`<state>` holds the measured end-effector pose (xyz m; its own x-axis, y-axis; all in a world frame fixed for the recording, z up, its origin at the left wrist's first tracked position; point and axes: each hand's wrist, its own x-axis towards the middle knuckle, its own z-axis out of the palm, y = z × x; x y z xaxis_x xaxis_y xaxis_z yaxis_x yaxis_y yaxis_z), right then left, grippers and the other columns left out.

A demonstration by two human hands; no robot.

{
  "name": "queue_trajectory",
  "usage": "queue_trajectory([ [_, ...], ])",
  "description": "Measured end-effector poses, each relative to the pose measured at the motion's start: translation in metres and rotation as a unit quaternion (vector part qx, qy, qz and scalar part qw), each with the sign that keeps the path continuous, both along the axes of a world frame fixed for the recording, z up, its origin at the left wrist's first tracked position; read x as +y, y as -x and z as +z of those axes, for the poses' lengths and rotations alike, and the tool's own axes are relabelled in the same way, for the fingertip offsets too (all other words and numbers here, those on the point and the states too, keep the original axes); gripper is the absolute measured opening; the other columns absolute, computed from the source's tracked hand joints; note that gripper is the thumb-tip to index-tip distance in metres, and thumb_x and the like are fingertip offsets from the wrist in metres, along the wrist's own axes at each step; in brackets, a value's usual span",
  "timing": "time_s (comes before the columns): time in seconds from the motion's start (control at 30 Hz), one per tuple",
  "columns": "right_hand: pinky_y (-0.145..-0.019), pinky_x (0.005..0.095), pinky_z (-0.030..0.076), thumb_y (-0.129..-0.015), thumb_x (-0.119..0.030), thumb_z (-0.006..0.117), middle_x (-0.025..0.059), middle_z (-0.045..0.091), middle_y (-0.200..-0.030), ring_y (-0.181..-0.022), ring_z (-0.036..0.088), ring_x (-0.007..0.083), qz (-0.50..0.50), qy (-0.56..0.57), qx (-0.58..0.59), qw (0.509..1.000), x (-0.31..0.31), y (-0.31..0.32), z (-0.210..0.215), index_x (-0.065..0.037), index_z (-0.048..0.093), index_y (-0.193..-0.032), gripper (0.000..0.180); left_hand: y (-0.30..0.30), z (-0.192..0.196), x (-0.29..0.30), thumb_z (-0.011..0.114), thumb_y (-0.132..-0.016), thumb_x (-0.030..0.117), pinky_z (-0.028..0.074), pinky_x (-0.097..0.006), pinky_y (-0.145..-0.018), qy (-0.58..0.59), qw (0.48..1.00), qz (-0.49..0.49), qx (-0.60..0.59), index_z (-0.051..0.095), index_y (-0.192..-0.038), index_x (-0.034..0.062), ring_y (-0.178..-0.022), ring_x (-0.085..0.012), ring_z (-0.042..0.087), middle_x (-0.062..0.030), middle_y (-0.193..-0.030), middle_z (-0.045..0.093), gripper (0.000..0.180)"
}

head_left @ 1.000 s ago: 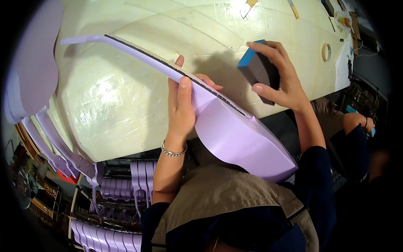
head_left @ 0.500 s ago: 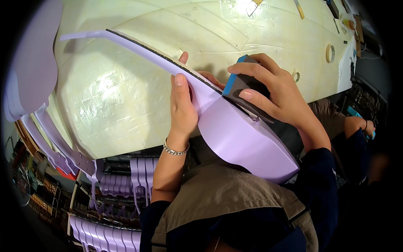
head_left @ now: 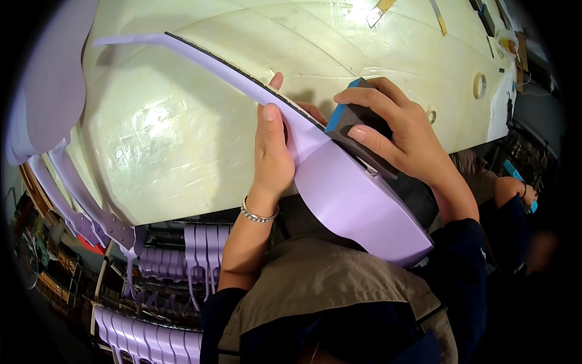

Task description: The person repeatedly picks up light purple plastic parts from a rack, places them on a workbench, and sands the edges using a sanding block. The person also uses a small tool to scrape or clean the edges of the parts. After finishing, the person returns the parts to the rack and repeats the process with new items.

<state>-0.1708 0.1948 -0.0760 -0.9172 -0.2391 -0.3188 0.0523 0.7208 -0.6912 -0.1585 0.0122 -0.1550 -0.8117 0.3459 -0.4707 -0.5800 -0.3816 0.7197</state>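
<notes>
A glossy lilac guitar (head_left: 354, 197) lies slantwise in front of me, its body toward my lap and its long neck (head_left: 233, 82) pointing to the far left. A dark, dashed-looking strip runs along the neck's upper edge. My left hand (head_left: 276, 161) is closed around the neck close to the body, thumb on the near side and fingertips on the far side. My right hand (head_left: 418, 139) grips a dark grey sanding block (head_left: 365, 118) with a blue edge. The block is held against or just over the guitar's edge where neck meets body; contact is hard to make out.
The guitar is held partly over a pale, shiny worktable (head_left: 176, 176). Tape rolls (head_left: 479, 85) and a scraper-like tool (head_left: 381, 12) lie on it. More lilac bodies (head_left: 51, 79) stand at left, and several hang on a rack (head_left: 145, 333) below. Another person's hand (head_left: 528, 195) shows at right.
The guitar and my left hand sit slightly further right in the picture, and the tabletop things have shifted a little too. Both grips look the same; the sanding block has hardly moved along the guitar.
</notes>
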Motion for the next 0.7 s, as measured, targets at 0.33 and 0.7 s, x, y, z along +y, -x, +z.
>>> queue_trajectory([
  [0.33, -0.072, 0.0352, 0.048, -0.086, -0.038, 0.057, 0.0138, 0.058, -0.09, -0.083, 0.059, 0.0327, -0.013, 0.048, 0.018, 0.999, -0.013, 0.021, -0.02, -0.017, 0.059, -0.107, 0.03, -0.003, -0.013, 0.001, 0.022, -0.097, 0.048, 0.039, -0.026, -0.085, 0.063, 0.997, 0.013, 0.039, 0.023, -0.139, -0.0014, -0.092, -0.0133, 0.051, -0.0082, -0.101, 0.055, 0.065],
  [0.7, -0.075, 0.036, 0.047, -0.087, -0.039, 0.054, 0.0131, 0.062, -0.091, -0.088, 0.059, 0.0303, -0.008, 0.05, -0.004, 0.999, -0.038, 0.056, -0.028, -0.015, 0.059, -0.107, 0.031, -0.004, -0.016, -0.001, 0.022, -0.098, 0.042, 0.033, -0.032, -0.098, 0.084, 0.99, 0.014, 0.11, 0.025, -0.136, -0.0033, -0.115, -0.0219, 0.044, -0.0169, -0.128, 0.042, 0.059],
])
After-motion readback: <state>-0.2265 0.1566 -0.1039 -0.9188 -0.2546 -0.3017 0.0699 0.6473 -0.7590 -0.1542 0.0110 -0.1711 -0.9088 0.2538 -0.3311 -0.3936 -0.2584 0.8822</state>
